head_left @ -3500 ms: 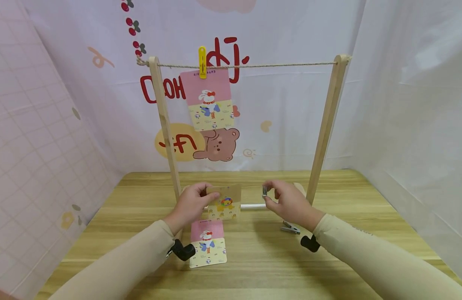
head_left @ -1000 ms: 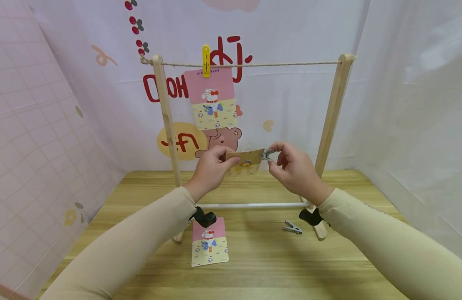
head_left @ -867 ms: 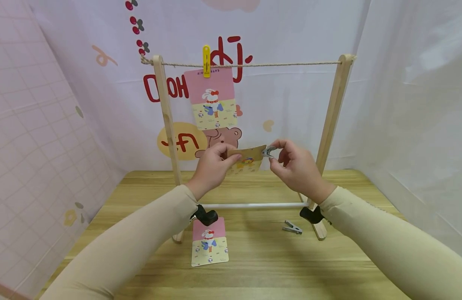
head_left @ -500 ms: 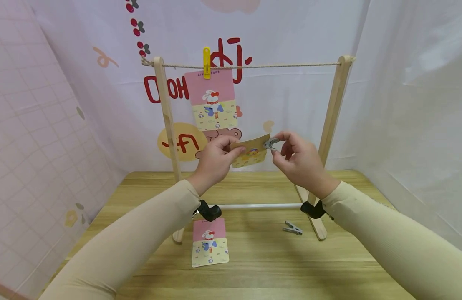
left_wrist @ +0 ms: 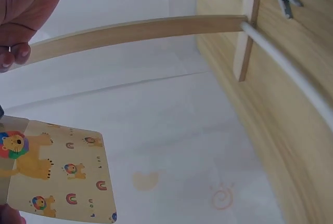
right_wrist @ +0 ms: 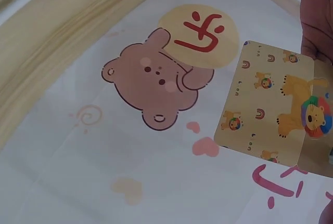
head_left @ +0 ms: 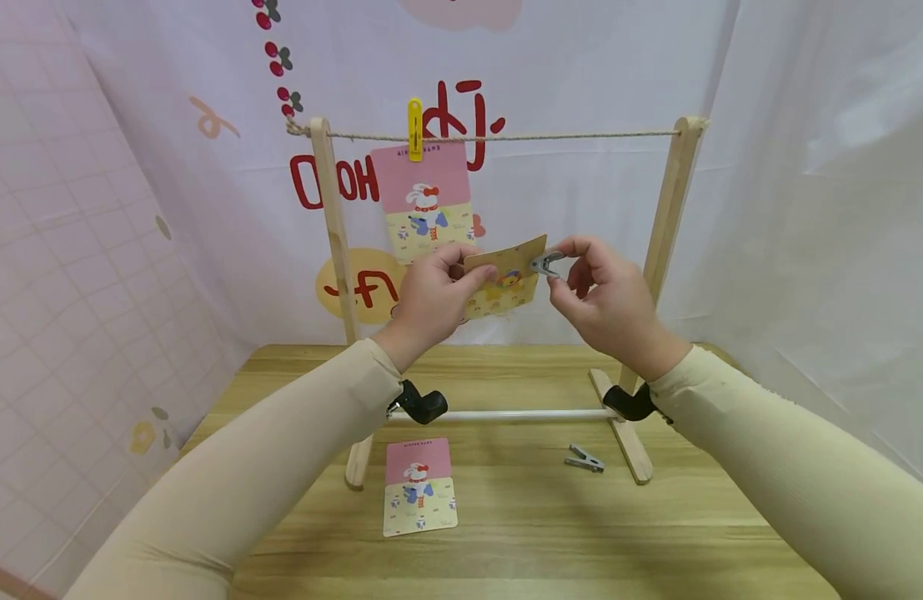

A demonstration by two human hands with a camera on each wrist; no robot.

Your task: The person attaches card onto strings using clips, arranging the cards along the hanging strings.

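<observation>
In the head view my left hand (head_left: pixel 434 296) pinches the left side of a tan and yellow lion card (head_left: pixel 506 282), thumb in front. My right hand (head_left: pixel 607 296) holds a grey spring clip (head_left: pixel 547 264) between thumb and forefinger, its nose at the card's upper right edge. The card hangs tilted in the air, below the rope (head_left: pixel 566 136). Both wrist views show the printed lion card (left_wrist: pixel 65 169) close up, with several small lions and rainbows; most of each hand lies outside them.
A yellow clothespin (head_left: pixel 415 129) fixes a pink rabbit card (head_left: pixel 423 187) to the rope, strung between wooden posts (head_left: pixel 667 208). Another rabbit card (head_left: pixel 419 486) lies on the table, front left. A second grey clip (head_left: pixel 584 458) lies near the right foot. A white bar (head_left: pixel 514 414) joins the feet.
Both hands have risen toward the rope, carrying the lion card and grey clip. Earlier the clip was apart from the card; now it meets its upper right edge.
</observation>
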